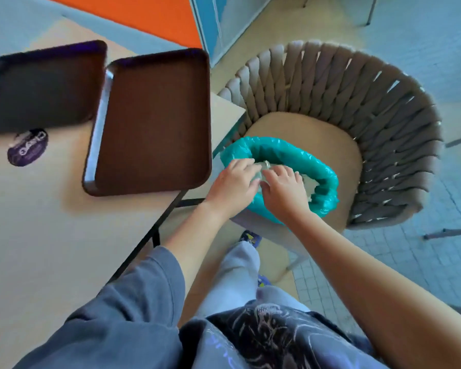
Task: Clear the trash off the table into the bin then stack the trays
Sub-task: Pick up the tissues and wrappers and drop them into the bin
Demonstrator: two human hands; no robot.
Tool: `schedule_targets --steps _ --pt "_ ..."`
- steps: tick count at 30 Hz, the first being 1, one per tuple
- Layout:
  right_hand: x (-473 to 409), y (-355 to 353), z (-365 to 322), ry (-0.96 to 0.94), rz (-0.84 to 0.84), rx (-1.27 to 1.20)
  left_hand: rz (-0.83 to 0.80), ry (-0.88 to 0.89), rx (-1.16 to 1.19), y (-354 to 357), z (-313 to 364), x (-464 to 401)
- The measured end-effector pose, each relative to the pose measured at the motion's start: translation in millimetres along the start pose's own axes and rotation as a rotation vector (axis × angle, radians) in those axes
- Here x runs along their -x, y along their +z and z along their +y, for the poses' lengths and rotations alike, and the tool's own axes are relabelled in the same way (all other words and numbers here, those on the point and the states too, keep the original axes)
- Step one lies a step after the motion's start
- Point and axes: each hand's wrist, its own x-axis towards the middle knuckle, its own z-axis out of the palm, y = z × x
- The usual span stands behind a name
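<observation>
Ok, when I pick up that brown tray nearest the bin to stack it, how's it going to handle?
The nearer tray looks like rigid moulded plastic, so it should probably lift flat without flexing. It's empty, so likely light. Its corner overhangs the table edge, so a push there might tip it.

Bright, even daylight with a cool bluish cast; a glare streak runs along the left rim of the middle tray (155,121), and that tray throws a soft shadow on the table (37,222) at lower left. Whole frame is slightly soft and smeared, worst at both hands over the bin liner (328,182). Strong wide-angle bending at the edges curves the table and floor tiles (423,249).
</observation>
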Motion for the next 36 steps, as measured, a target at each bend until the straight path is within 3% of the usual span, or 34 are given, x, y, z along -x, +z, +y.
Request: schedule_targets --steps 6,9,15,21,29,36 --pt "19.8 -11.2 -70.9 -0.284 0.051 -0.091 0.347 -0.151 0.004 -46.4 -8.0 83.6" --pt "31.6 -11.5 -113.8 -0.424 0.016 -0.109 0.434 -0.277 -0.022 -59.0 -18.6 136.4" --pt "62.0 1.2 -207.9 -0.676 -0.083 -0.164 0.505 -0.602 -0.073 -79.3 -50.7 256.0" --pt "120.3 37.8 -316.8 -0.813 -0.181 -0.225 0.582 -0.882 -0.149 -93.9 -89.2 390.7" --pt "204.7 79.8 -449.2 -0.954 -0.330 -0.219 0.607 -1.100 -0.179 -115.4 -146.8 548.3" --pt "226.0 96.7 -512.8 -0.950 -0.391 -0.185 0.598 -1.131 -0.104 -129.2 -194.8 599.4"
